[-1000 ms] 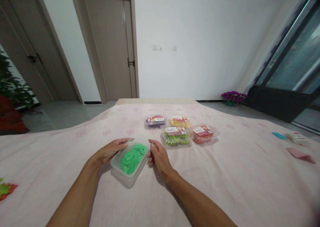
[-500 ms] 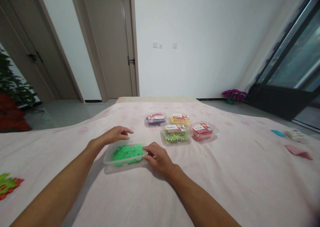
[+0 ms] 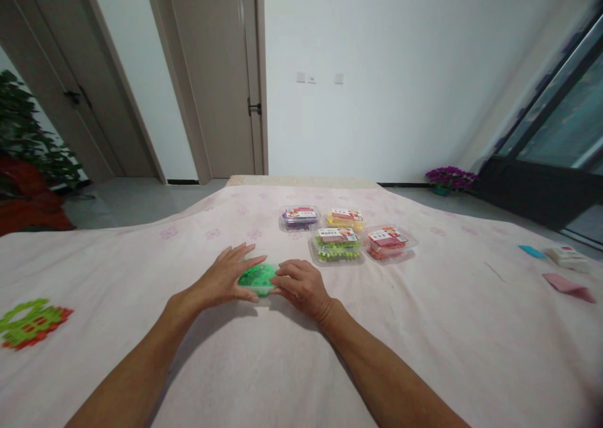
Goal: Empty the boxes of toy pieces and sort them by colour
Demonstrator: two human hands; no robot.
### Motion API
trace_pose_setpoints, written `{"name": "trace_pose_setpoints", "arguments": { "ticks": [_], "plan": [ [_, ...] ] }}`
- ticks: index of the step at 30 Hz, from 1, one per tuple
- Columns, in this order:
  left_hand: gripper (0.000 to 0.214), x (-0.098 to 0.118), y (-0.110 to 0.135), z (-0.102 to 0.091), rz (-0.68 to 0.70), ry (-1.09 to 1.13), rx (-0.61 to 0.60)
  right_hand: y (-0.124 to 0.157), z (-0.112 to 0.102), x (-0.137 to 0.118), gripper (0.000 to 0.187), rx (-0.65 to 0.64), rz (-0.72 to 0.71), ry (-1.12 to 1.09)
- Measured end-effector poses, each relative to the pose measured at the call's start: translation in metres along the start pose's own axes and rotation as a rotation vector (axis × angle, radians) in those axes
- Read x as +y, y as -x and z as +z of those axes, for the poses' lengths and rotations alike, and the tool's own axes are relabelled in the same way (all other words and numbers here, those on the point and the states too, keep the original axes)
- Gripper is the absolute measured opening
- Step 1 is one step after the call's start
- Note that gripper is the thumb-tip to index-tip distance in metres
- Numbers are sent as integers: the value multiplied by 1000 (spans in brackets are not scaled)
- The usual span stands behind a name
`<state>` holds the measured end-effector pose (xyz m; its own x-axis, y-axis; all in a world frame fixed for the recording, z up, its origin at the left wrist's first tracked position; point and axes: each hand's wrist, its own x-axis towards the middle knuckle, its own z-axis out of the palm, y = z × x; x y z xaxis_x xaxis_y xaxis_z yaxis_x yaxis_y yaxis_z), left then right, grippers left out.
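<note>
A clear plastic box [image 3: 264,287] of bright green pieces lies on the pink cloth in front of me. My left hand [image 3: 230,276] spans its left end, thumb along the near side and the other fingers spread toward the far side, covering that end. At the right end, my right hand [image 3: 301,286] has its thumb and curled fingers closed on the edge. Whether the lid is fully on is hidden by my hands. Beyond them stand labelled boxes with purple [image 3: 300,218], yellow [image 3: 345,219], light green [image 3: 337,246] and red [image 3: 388,244] pieces.
A flat green-and-red piece [image 3: 34,323] lies at the left on the patterned cloth [image 3: 282,371]. Toward the right edge are a thin stick [image 3: 494,271], a blue item [image 3: 532,251], a white packet [image 3: 566,258] and a pink cloth piece [image 3: 569,288].
My left hand has come from beyond the green box's far side onto its left end. The box now shows less between my hands and appears moved or turned. The view has shifted slightly left.
</note>
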<state>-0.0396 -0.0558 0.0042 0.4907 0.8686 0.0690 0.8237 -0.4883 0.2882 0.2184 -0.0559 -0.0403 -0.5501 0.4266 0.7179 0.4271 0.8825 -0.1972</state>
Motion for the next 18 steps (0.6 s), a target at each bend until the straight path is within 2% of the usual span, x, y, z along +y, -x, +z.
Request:
{"name": "trace_pose_setpoints", "arguments": {
  "ticks": [7, 11, 15, 18],
  "plan": [
    [91, -4, 1, 0, 30, 11, 27, -9, -7, -5, 20, -59, -63, -27],
    [89, -4, 1, -1, 23, 38, 26, -15, -11, -7, 24, -91, -32, -102],
    [87, -4, 1, -3, 10, 77, 31, -18, -13, -10, 31, -162, 9, -80],
    [85, -4, 1, -5, 11, 102, 38, -20, -14, -14, 31, -167, 15, -73]
  ]
}}
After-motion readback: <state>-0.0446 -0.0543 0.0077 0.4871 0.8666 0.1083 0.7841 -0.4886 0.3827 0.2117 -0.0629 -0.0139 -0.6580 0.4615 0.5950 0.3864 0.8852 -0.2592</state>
